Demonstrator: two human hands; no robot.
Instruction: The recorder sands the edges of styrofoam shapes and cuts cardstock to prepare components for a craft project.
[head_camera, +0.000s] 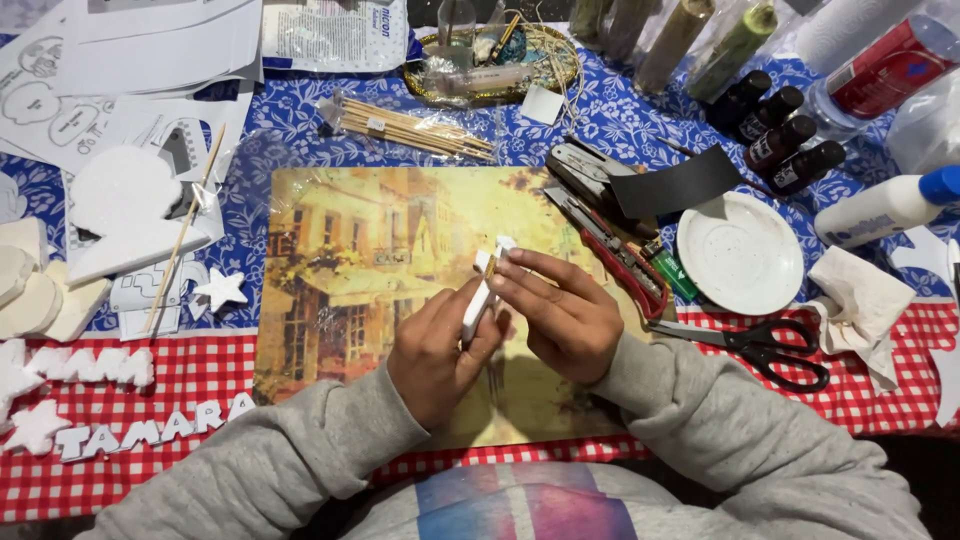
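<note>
White foam was what the little piece (482, 292) looked like, the same stuff as the foam star (221, 289) and the foam letters (150, 432) on the left. It was held up in the air between both hands, just above the picture mat (340, 250) in the middle of the table. It was probably very light and a bit stiff, but easy to dent or snap, so a soft hold on its flat sides looked best. A thin wooden stick (486, 265) seemed to lie along its top edge, though it was too small to be sure.

The left hand (435, 350) was curled under the piece, thumb and fingers pinching its lower part. The right hand (560, 315) came in from the other side, with its fingers stretched flat and pressed on the top end of the piece. Both wrists sat close together in grey sleeves.

Near the right hand lay a red knife (625, 262), black scissors (765, 345) and a white plate (740, 252). A bundle of wooden sticks (415, 128) lay farther up on the blue flowery cloth (290, 110).
</note>
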